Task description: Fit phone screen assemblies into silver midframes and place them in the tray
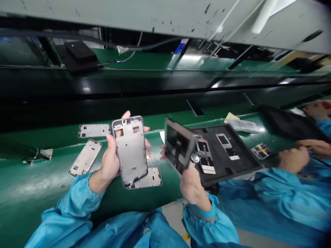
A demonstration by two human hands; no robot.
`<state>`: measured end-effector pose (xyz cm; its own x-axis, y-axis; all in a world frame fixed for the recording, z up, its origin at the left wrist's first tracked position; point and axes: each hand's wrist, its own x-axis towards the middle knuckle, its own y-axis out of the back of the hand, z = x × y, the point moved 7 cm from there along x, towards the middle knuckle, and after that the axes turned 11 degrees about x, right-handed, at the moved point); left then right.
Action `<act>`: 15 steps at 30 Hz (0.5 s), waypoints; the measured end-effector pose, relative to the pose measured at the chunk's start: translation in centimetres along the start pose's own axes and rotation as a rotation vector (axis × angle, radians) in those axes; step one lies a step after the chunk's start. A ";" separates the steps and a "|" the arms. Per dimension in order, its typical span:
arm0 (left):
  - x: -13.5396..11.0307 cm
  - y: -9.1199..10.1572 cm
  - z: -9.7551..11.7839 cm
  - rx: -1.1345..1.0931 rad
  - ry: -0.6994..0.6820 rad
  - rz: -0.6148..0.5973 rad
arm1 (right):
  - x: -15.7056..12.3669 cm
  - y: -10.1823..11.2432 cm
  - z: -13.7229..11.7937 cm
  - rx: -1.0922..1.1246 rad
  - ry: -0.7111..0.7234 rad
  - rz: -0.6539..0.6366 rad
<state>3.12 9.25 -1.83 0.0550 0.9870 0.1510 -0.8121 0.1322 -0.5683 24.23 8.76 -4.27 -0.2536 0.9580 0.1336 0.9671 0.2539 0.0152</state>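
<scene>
Two hands are up over the green bench point(31, 193), both in blue sleeves. Left hand point(110, 162) grips a silver metal frame point(131, 151) upright: thumb on its left edge, fingertips poking out past the right edge and top. The frame's cutout face is turned to cam. Right hand point(191, 184) clamps the lower end of a dark panel point(179, 144), tilted, just right of the metal frame and apart from it. Panel face is dark and glossy, so no detail is readable. A small round silver bit sits by its lower edge; can't tell if it belongs to the panel or to sth behind it.

Other frames lie flat on the bench. Far frame point(94, 130) is at back left and angled frame point(85, 157) is nearer. Hidden frame point(152, 178) is mostly covered by the held one, w/ only its right end showing.

Black tray point(241, 156) sits behind the right hand, its near-left corner blocked by panel and hand. The small parts point(224, 140) in its recesses are blurred. Clear bag point(244, 125) lies beyond the tray, and a taped part point(261, 151) is just right of it.

At the right edge a co-worker's hand point(294, 159) is motion-blurred, grip unreadable. More of that person is cut off by the frame edge.
</scene>
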 end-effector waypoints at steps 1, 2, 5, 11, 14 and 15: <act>0.4 0.5 -0.1 0.018 -0.024 0.048 | 0.3 -0.6 -0.7 -0.124 0.079 -0.112; 0.8 1.0 -0.2 0.036 -0.034 0.086 | 0.5 -1.2 -1.3 -0.219 0.153 -0.219; 1.5 1.9 -0.2 0.071 -0.050 0.136 | 1.2 -2.2 -2.1 -0.359 0.286 -0.361; 1.6 2.8 1.2 0.075 -0.159 0.166 | 0.8 -2.1 -2.7 -0.418 0.323 -0.458; 1.5 2.9 1.3 0.104 -0.173 0.162 | 0.6 -1.9 -2.8 -0.433 0.293 -0.477; 1.4 2.9 1.3 0.114 -0.178 0.157 | 0.6 -1.8 -2.9 -0.433 0.287 -0.479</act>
<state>0.06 10.94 -2.19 -0.1719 0.9615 0.2142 -0.8635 -0.0424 -0.5026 22.36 8.51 -1.37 -0.6961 0.6657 0.2690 0.6861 0.5063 0.5225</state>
